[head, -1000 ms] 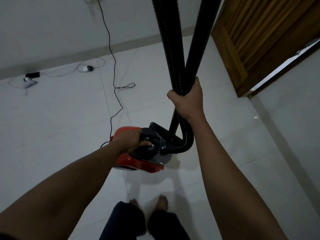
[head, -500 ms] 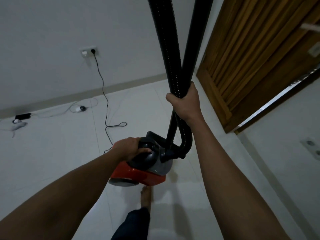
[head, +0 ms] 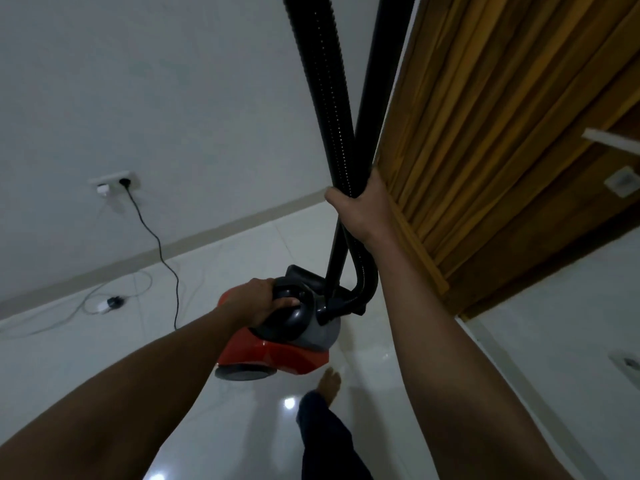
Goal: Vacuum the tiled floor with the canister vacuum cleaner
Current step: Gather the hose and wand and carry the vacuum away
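Head view: canister vacuum (head: 277, 344) carried clear of tiled floor (head: 86, 358). Left hand (head: 258, 301) curled round top handle; right hand (head: 360, 211) clamps hose (head: 325, 98) and wand (head: 379, 91) together. Step, judged: repositioning. Next: set down, free wand.
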Demonstrator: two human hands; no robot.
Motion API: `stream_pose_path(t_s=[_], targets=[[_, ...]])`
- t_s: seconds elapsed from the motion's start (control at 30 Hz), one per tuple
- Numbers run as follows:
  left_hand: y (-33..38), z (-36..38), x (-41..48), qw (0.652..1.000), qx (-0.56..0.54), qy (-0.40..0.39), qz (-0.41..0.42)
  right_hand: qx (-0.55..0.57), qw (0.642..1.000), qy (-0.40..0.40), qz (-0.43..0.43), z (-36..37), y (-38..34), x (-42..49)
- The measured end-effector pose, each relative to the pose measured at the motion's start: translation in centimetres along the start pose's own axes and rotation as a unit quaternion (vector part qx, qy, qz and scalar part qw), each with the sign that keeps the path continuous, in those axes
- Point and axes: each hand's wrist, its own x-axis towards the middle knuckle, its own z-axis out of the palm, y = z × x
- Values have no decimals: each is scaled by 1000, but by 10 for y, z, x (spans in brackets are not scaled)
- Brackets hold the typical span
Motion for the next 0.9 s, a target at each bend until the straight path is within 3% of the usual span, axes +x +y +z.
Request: stream_pose_path(t_s=[0.53, 0.77, 0.9], targets=[[32, -156, 345, 998, -42, -16, -46, 9, 1000, -3, 10, -16, 22, 389], [36, -195, 512, 999, -7, -51, 19, -5, 999, 31, 16, -27, 80, 556], [46, -201, 605, 996, -11, -57, 62, 9, 998, 28, 62, -33, 133, 644]])
